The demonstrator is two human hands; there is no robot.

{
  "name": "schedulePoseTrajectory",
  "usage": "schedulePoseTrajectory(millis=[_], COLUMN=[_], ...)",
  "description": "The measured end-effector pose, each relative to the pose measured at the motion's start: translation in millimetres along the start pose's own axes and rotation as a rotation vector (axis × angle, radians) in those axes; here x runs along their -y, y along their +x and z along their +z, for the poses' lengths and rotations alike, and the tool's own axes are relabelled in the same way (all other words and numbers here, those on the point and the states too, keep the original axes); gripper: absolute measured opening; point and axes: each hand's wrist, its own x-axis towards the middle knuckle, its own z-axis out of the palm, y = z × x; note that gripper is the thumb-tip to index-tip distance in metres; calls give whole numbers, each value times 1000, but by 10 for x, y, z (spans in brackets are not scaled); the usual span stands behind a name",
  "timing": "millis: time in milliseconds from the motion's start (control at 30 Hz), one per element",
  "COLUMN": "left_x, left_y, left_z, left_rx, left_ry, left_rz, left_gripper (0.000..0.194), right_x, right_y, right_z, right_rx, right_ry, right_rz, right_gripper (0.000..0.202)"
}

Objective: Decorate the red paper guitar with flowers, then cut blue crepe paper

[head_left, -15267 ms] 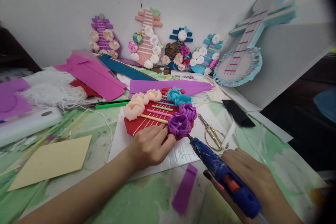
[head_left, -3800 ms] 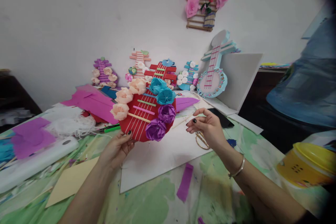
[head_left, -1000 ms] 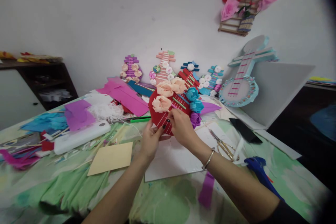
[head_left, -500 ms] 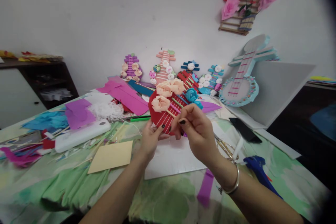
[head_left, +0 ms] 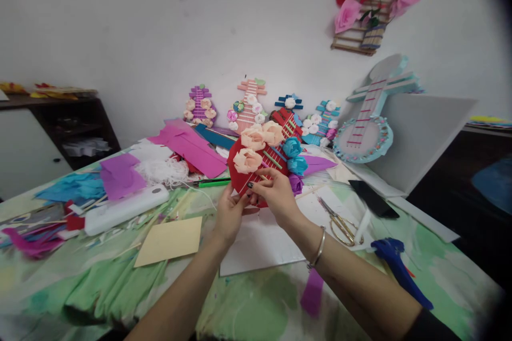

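A red lute-shaped craft piece (head_left: 238, 177) with white strings is tilted above a white board (head_left: 264, 242). Peach paper flowers (head_left: 248, 160) cover its left side; blue flowers (head_left: 297, 165) and a purple flower (head_left: 296, 184) line its right. My left hand (head_left: 230, 213) grips the lower edge of the piece, thumb toward the front. My right hand (head_left: 276, 194) has its fingers pinched together over the strings at the lower front, close to my left thumb. Whether anything small is between those fingertips cannot be made out.
Gold-handled scissors (head_left: 342, 226), a blue glue gun (head_left: 402, 272) and a black phone (head_left: 373, 198) lie to the right. Coloured paper (head_left: 192, 146), white string (head_left: 164, 170) and a cream sheet (head_left: 170, 241) lie left. Decorated lutes (head_left: 250, 109) lean against the wall.
My right hand has moved left and down onto the lower front of the red piece, uncovering the blue and purple flowers and the scissors. My left hand still holds the piece.
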Motion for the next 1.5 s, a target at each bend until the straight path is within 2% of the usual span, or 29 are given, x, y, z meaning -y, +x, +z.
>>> schedulePoseTrajectory(millis=[233,333,433,600,733,967,1033,1133,1300,1400,1500], left_x=[12,-12,-33,-10,19,32,33,32,19,18,28], left_y=[6,-1,-9,4,17,19,21,23,17,9,6], left_z=[-12,-5,0,-3,-8,-6,-7,-6,1,-3,-12], left_rx=[-10,-2,6,-15,-33,-16,-10,-9,-18,-24,-35], left_ry=[8,4,0,-2,-1,18,24,27,24,24,27], left_rz=[30,34,29,14,13,16,12,8,9,8,8], left_gripper=[72,72,70,70,69,71,71,70,67,65,63], right_x=[-111,-64,37,237,318,251,229,234,341,453,578], right_y=[122,57,-45,-54,76,216,245,269,245,218,174], right_z=[154,145,74,-156,-317,-326,-315,-328,-423,-490,-524], right_rx=[47,79,83,-80,-176,-54,-29,-37,-105,-159,-205], right_ry=[128,123,106,107,69,-108,-161,-235,-263,-200,-38], right_rz=[60,69,14,-178,-233,-162,-174,-233,-338,-410,-540], right_gripper=[21,18,21,23,22,33,26,12,11,11,9])
